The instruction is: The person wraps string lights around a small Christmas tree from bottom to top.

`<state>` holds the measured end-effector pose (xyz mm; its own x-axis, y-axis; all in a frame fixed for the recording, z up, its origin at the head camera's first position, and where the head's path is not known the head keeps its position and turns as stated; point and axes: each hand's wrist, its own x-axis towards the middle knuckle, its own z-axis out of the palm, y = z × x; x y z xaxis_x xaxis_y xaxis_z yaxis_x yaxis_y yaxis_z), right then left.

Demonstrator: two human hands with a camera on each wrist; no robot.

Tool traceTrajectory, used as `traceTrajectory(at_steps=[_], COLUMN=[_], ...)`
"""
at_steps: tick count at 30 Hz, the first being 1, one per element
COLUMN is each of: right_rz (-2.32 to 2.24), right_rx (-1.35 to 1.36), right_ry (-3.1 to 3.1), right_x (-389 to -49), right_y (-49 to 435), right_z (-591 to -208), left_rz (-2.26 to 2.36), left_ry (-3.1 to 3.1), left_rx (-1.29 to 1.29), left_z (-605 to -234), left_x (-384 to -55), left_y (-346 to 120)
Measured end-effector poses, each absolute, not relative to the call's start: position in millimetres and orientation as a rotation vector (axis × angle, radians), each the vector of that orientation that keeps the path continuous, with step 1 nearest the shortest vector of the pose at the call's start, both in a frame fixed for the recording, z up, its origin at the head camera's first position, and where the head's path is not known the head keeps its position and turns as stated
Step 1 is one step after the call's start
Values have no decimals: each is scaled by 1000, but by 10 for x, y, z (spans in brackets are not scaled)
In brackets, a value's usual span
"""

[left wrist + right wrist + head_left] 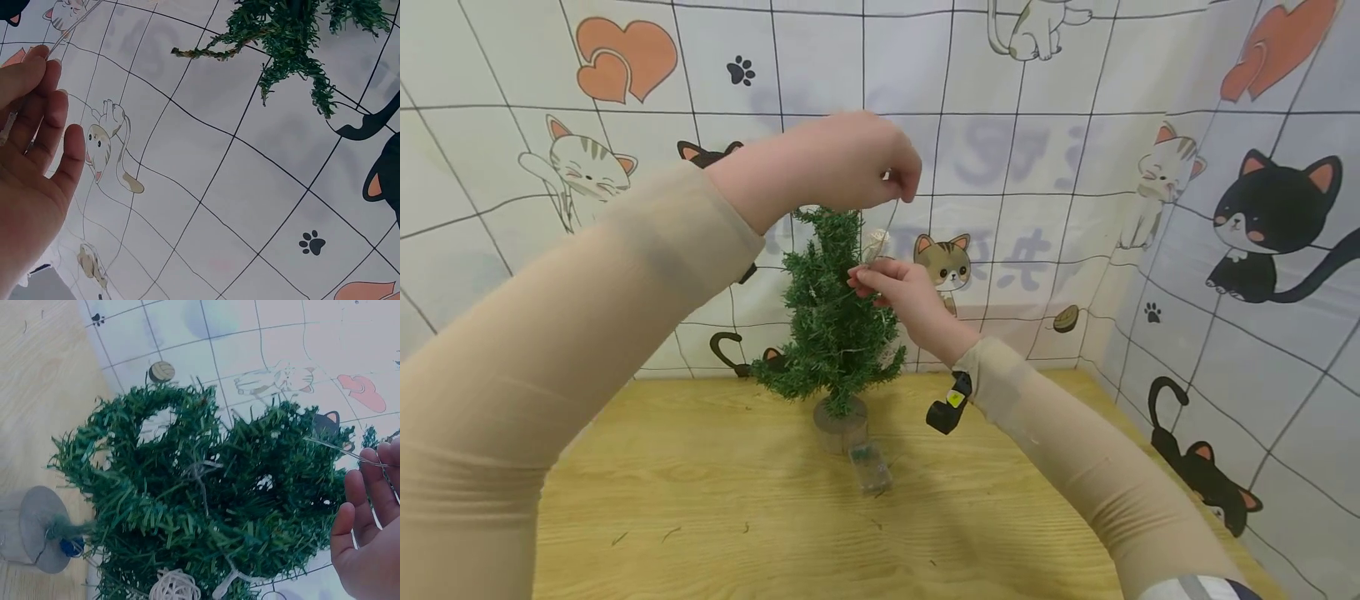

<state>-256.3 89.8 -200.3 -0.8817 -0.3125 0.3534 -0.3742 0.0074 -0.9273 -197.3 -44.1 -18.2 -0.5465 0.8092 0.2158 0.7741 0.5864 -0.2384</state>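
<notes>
A small green artificial Christmas tree [838, 308] stands on a round base [840, 427]. High beside its top, my left hand [850, 162] pinches a thin clear wire [892, 217] between thumb and fingertips; the left wrist view also shows the left hand [37, 150] with the wire. Lower down, at the tree's right side, my right hand [917, 300] pinches the wire just below a white woven ball [877, 240]. In the right wrist view, wire runs from the branches to the right hand [372, 519], and another white woven ball [175, 587] hangs among the branches.
A clear plastic box [870, 468] lies on the wooden table [715, 500] against the tree base. Small green bits are scattered near the front. Behind the tree hangs a white grid-patterned cloth [1000, 158] with printed cats. A black wrist camera [950, 406] hangs below my right wrist.
</notes>
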Motion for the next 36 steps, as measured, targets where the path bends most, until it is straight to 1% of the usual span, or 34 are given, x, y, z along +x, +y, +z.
traceTrajectory(at_steps=[6, 16, 21, 25, 31, 36], right_rz=[1992, 1829, 1813, 1833, 1806, 1792], right_rx=[713, 580, 548, 540, 529, 529], right_ry=[-2195, -2174, -2142, -2111, -2079, -2060], right_x=[-2690, -2890, -2942, -2952, -2989, -2977], right_y=[958, 1003, 979, 900, 827, 794], right_z=[-2070, -2097, -2085, -2078, -2059, -2044], left_rz=[129, 6, -69, -136, -231, -413], left_ry=[-2537, -2606, -2620, -2637, -2657, -2669], left_rx=[-1218, -1041, -975, -900, -757, -653], left_z=[-132, -118, -171, -241, -330, -485], left_x=[-2203, -2751, -2957, -3033, -3042, -3083], left_y=[-390, -635, -790, -979, -1243, -1470])
